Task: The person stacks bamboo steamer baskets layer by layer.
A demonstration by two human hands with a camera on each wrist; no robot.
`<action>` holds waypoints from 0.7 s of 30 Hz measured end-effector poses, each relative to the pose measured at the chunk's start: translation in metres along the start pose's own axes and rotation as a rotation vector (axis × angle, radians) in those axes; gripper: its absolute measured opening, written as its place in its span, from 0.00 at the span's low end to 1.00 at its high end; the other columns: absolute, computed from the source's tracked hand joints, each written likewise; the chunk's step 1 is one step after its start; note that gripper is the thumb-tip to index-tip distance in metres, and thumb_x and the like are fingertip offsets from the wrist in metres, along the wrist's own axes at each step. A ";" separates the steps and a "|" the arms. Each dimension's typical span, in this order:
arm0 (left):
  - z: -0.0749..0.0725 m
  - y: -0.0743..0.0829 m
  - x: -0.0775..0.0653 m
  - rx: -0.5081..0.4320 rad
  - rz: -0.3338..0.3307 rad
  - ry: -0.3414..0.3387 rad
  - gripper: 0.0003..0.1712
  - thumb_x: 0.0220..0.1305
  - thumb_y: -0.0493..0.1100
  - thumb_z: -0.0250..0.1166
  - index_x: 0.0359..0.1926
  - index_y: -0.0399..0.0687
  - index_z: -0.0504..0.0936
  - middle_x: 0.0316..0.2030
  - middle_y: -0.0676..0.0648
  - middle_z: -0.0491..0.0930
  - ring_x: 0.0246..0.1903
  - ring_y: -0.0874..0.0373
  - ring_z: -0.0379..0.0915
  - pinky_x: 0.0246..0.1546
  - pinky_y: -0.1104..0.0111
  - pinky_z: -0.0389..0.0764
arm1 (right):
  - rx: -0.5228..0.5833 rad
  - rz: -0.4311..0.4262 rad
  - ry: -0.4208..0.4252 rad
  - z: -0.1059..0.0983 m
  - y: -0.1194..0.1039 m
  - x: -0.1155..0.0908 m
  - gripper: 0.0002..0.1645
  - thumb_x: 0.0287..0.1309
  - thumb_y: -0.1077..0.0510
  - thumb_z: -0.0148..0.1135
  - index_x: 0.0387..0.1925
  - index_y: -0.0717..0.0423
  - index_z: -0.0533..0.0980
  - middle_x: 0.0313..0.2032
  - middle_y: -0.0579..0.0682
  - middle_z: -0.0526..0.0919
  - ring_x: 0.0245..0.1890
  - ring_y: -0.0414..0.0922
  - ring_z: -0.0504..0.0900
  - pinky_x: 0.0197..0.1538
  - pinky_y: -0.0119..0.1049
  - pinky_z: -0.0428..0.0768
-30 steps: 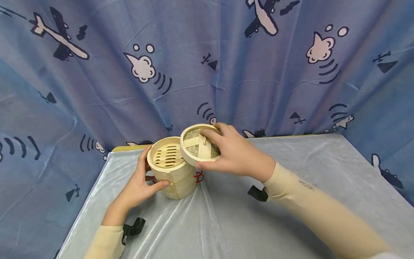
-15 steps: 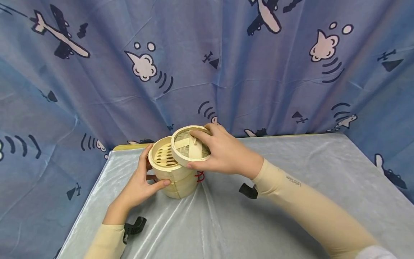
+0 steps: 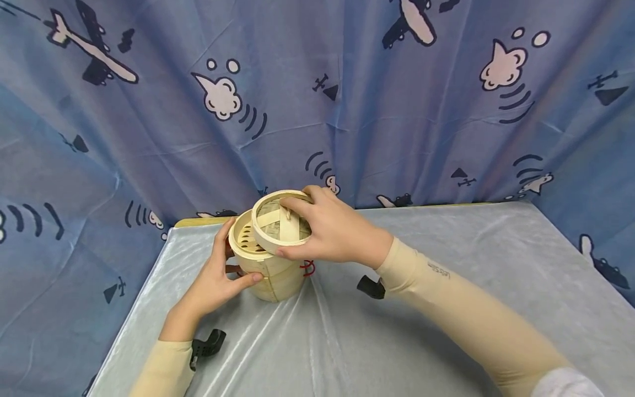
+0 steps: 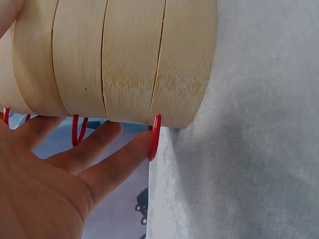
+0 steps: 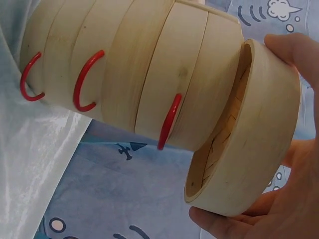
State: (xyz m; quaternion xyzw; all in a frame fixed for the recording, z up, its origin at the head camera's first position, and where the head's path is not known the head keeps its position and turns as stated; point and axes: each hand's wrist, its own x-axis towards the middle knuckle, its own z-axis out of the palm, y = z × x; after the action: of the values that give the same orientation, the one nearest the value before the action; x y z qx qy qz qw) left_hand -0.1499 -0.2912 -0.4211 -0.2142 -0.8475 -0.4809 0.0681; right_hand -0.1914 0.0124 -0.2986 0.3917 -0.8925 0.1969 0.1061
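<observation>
A round bamboo steamer point(image 3: 278, 278) of stacked tiers stands on the cloth-covered table, slats showing inside its top tier. My left hand point(image 3: 213, 284) grips its side, thumb in front and fingers reaching round the far left. In the left wrist view those fingers lie by the red loop handles point(image 4: 155, 138). My right hand point(image 3: 337, 229) holds the woven lid point(image 3: 270, 240) by its rim, fingers and thumb spread across it. The lid is tilted and overlaps the right part of the top tier. The right wrist view shows the lid's hollow underside facing the steamer's opening point(image 5: 241, 35).
Pale grey velvet cloth point(image 3: 446, 309) covers the table, with folds running forward from the steamer. Behind it hangs a blue curtain point(image 3: 288, 110) printed with planes and clouds. A yellowish table edge point(image 3: 198, 222) shows at the back left. Black wrist mounts point(image 3: 208, 344) sit below both forearms.
My right hand has moved left with the lid, which now covers more of the top tier's slats. My left hand keeps its hold on the steamer.
</observation>
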 end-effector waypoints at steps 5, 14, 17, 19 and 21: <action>0.000 0.000 0.001 -0.004 -0.005 -0.006 0.73 0.63 0.41 0.82 0.88 0.75 0.37 0.75 0.42 0.67 0.63 0.44 0.76 0.49 0.48 0.88 | 0.006 0.022 -0.026 0.001 -0.005 0.005 0.53 0.55 0.23 0.73 0.75 0.44 0.76 0.57 0.58 0.76 0.52 0.53 0.74 0.50 0.45 0.81; -0.001 0.000 0.000 0.005 -0.018 -0.007 0.73 0.64 0.42 0.82 0.89 0.73 0.35 0.75 0.41 0.67 0.63 0.42 0.76 0.49 0.48 0.88 | -0.009 0.007 -0.038 0.005 -0.012 0.016 0.52 0.54 0.22 0.74 0.74 0.42 0.76 0.54 0.55 0.75 0.50 0.52 0.73 0.46 0.44 0.82; 0.000 0.001 0.000 0.004 -0.025 -0.005 0.73 0.64 0.42 0.83 0.89 0.73 0.36 0.75 0.41 0.67 0.63 0.43 0.76 0.50 0.49 0.88 | -0.017 0.012 -0.040 0.008 -0.014 0.019 0.52 0.54 0.22 0.74 0.74 0.41 0.76 0.54 0.55 0.75 0.51 0.52 0.74 0.46 0.46 0.82; 0.000 0.001 0.000 0.001 -0.027 -0.005 0.74 0.63 0.42 0.83 0.89 0.73 0.35 0.75 0.41 0.67 0.63 0.43 0.76 0.50 0.50 0.88 | -0.017 0.012 -0.042 0.009 -0.016 0.021 0.53 0.54 0.21 0.74 0.74 0.41 0.76 0.54 0.55 0.76 0.51 0.52 0.74 0.46 0.46 0.82; 0.000 0.002 0.001 -0.013 -0.029 -0.005 0.74 0.63 0.42 0.83 0.88 0.76 0.35 0.74 0.41 0.68 0.64 0.43 0.76 0.50 0.49 0.88 | -0.020 0.012 -0.042 0.011 -0.018 0.024 0.53 0.54 0.21 0.73 0.74 0.40 0.76 0.55 0.55 0.76 0.50 0.52 0.74 0.45 0.47 0.82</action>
State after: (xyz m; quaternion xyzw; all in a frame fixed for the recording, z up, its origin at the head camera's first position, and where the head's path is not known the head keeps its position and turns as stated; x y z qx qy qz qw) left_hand -0.1499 -0.2903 -0.4189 -0.2039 -0.8474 -0.4869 0.0575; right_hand -0.1945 -0.0186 -0.2954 0.3894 -0.8987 0.1803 0.0900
